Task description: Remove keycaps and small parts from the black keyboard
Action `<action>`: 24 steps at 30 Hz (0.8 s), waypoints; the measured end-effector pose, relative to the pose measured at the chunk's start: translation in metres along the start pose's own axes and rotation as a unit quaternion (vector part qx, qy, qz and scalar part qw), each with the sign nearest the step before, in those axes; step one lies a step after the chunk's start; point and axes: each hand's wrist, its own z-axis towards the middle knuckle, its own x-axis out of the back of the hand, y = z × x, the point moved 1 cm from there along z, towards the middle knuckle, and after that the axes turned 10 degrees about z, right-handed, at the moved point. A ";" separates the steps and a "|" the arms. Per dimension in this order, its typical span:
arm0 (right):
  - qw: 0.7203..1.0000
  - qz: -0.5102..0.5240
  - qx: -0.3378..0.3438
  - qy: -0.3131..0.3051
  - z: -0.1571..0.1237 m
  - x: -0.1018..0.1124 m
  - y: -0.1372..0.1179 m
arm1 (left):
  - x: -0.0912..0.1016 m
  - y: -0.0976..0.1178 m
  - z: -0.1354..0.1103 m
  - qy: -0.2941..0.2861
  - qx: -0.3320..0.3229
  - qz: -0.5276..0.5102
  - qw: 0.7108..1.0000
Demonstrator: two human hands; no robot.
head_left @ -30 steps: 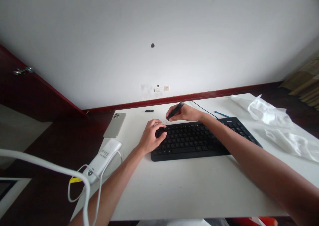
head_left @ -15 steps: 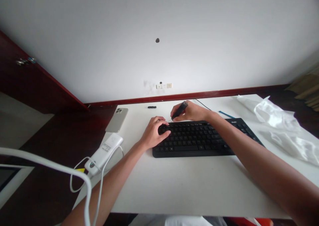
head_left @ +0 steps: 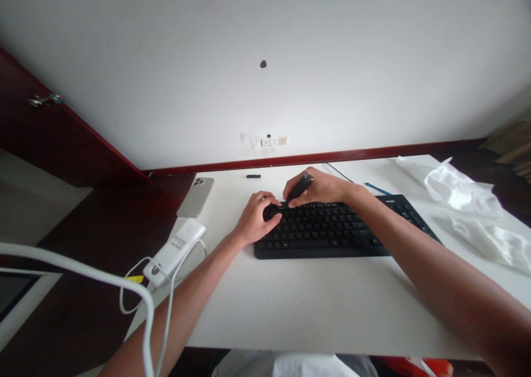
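Observation:
A black keyboard (head_left: 319, 228) lies on the white table. My left hand (head_left: 257, 219) is on its far left corner, thumb over the keys and fingers bent at the back edge, holding it. In my right hand (head_left: 315, 187) is a black-handled tool (head_left: 299, 187), closed in the fingers and tilted. Its lower end meets the keyboard's back row close to my left fingertips, and the tip itself is hidden. Several small black pieces (head_left: 253, 176), perhaps keycaps, sit in a row behind the keyboard.
A phone (head_left: 196, 197) and a white power strip (head_left: 176, 252) with cables lie at the table's left. A white cable (head_left: 103, 277) crosses the lower left. A blue stick-like tool (head_left: 378, 189) lies behind the keyboard. Crumpled white plastic (head_left: 460, 186) covers the right side.
My right hand has lowered the tool slightly, and the thin metal end seen before is no longer visible. My left hand stays on the corner. The view has shifted a little.

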 end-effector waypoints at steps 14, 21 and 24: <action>1.000 -0.009 0.001 -0.007 -0.001 0.002 -0.006 | -0.008 -0.001 0.007 0.036 0.026 -0.012 0.999; 1.000 -0.021 0.009 -0.003 -0.002 0.003 -0.007 | -0.010 0.001 0.006 0.043 0.048 -0.030 0.997; 1.000 -0.027 0.012 -0.004 -0.002 0.003 -0.006 | -0.010 0.000 0.006 0.047 0.053 -0.036 0.997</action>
